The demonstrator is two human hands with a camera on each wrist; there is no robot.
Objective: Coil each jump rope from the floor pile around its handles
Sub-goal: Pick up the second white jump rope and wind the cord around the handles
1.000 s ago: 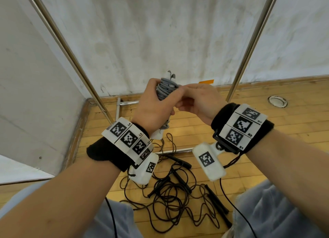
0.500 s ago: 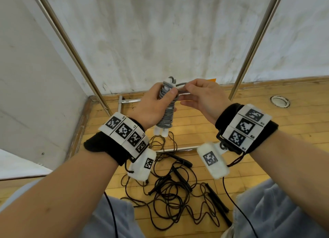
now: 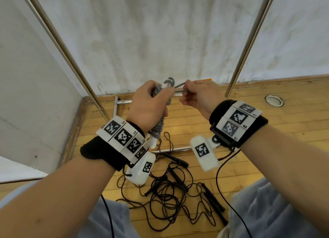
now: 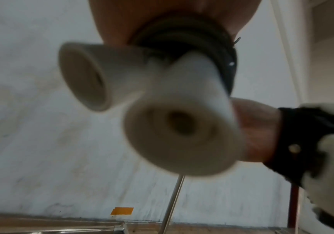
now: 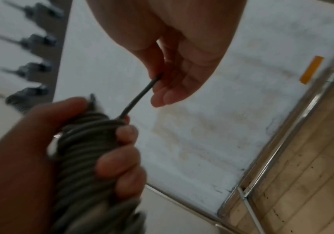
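My left hand grips a grey jump rope wound in tight turns round its two white handles, held up in front of me. The turns of the grey jump rope run under the left hand's fingers. My right hand pinches the short free end of the cord, which runs taut from the top of the coil. A pile of black jump ropes with black handles lies tangled on the wooden floor below my wrists.
Two slanted metal poles rise on either side of my hands, joined by a low metal frame on the floor. A white wall stands close behind. A round floor socket sits at the right, and my knees flank the pile.
My right hand has pulled the free cord end out to the right of the coil. The left hand has tilted the wound handles and lowered them a little.
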